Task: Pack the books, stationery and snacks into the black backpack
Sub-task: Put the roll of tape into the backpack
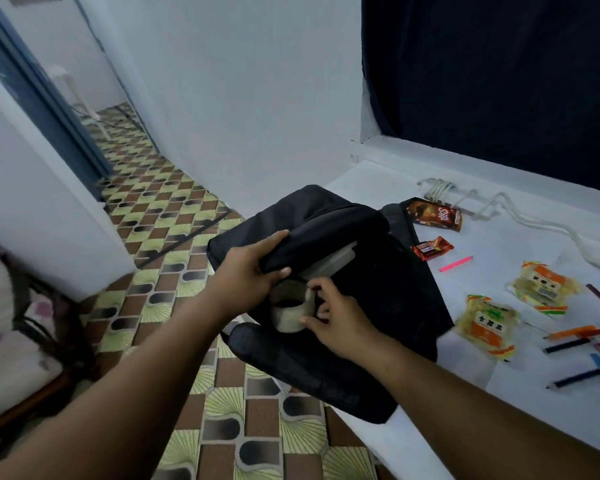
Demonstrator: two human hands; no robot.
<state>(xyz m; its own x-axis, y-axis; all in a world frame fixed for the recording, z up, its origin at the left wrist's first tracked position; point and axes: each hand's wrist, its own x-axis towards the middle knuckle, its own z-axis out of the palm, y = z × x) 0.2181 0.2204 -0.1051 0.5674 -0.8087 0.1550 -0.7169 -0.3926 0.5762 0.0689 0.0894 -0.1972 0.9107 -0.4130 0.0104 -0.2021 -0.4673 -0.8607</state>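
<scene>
The black backpack [378, 299] lies at the left end of the white table [499, 244], partly over its edge. My left hand [253, 271] grips the bag's top flap and holds it up. My right hand [333, 320] holds a pale roll of tape [290, 313] at the bag's opening. A flat pale object [333, 261] pokes out of the opening. On the table lie two orange-yellow snack packs [487, 323] [542, 285], a brown snack pack [435, 213], a small red chocolate bar [432, 248], a pink marker [456, 264] and several pencils [568, 344].
White cord [499, 206] lies coiled along the back of the table below a dark curtain [499, 81]. Patterned tiled floor [174, 299] spreads left of the table. A cushioned seat [7, 341] stands at the far left, beside a white wall.
</scene>
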